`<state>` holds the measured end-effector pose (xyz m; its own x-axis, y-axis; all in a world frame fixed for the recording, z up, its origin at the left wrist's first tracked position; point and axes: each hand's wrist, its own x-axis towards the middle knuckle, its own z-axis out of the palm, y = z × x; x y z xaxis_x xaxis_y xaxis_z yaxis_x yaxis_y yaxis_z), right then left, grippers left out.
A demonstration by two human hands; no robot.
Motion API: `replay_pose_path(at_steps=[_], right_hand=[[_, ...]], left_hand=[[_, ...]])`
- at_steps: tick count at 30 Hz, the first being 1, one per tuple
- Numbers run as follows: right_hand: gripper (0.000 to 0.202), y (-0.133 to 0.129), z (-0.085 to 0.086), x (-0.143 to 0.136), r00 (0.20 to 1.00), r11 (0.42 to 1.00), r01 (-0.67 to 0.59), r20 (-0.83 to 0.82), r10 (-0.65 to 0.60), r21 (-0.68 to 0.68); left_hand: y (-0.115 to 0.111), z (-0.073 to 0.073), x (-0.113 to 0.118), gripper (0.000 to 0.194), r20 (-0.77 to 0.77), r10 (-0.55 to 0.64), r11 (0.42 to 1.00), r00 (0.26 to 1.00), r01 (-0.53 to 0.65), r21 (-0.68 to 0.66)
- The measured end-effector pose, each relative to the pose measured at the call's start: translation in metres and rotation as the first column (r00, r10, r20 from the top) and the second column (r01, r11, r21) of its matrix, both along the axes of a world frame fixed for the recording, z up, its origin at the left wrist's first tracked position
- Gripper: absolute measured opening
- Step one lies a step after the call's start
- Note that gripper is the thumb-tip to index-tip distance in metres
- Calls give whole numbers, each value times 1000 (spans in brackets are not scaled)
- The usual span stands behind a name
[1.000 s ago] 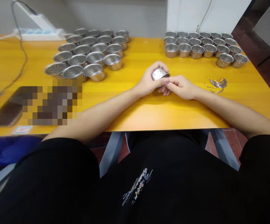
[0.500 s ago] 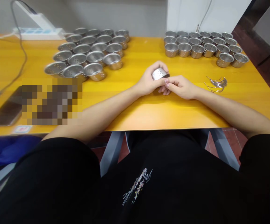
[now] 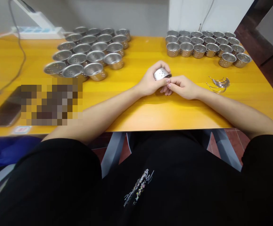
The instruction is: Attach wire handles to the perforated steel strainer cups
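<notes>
My left hand [image 3: 151, 80] is wrapped around a small steel strainer basket [image 3: 161, 74], a cup with punched holes, tilted on its side above the table. Its perforated face shows between thumb and fingers. At the basket's rim, my right hand [image 3: 184, 88] is closed in a pinch, thumb and fingertips against the left thumb. Whatever lies between those right fingertips is hidden. To the right of my right hand, a small pile of curved metal wires [image 3: 221, 83] lies on the yellow table [image 3: 136, 113].
Rows of similar strainer baskets stand upright at the back left [image 3: 95, 70] and back right [image 3: 227, 59]. A white power strip [image 3: 38, 33] with a cable lies far left. Nearer are a dark phone [image 3: 5, 108] and a pixelated patch.
Both hands keep the same hold on the strainer basket, with hardly any motion. The view has shifted very slightly.
</notes>
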<state>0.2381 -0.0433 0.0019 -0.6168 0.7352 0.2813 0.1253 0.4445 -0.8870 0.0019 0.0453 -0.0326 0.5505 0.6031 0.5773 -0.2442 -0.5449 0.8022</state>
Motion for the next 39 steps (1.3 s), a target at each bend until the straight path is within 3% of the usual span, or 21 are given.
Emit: replay_pose_path(at_steps=[12, 19, 31, 39], right_hand=[[27, 0, 3, 0, 1000, 1000, 6, -5, -6, -31], [27, -2, 3, -1, 999, 998, 31, 13, -30, -50], [22, 1, 0, 1, 999, 999, -39, -18, 39, -10], [19, 0, 0, 1, 999, 999, -51, -20, 51, -9]], left_hand=[[0, -3, 0, 78, -18, -23, 1000, 1000, 23, -13], [-6, 3, 1, 77, -24, -31, 999, 999, 31, -20], [-18, 8, 4, 83, -64, -6, 999, 998, 3, -49], [-9, 8, 2, 84, -73, -49, 999, 996, 48, -19]])
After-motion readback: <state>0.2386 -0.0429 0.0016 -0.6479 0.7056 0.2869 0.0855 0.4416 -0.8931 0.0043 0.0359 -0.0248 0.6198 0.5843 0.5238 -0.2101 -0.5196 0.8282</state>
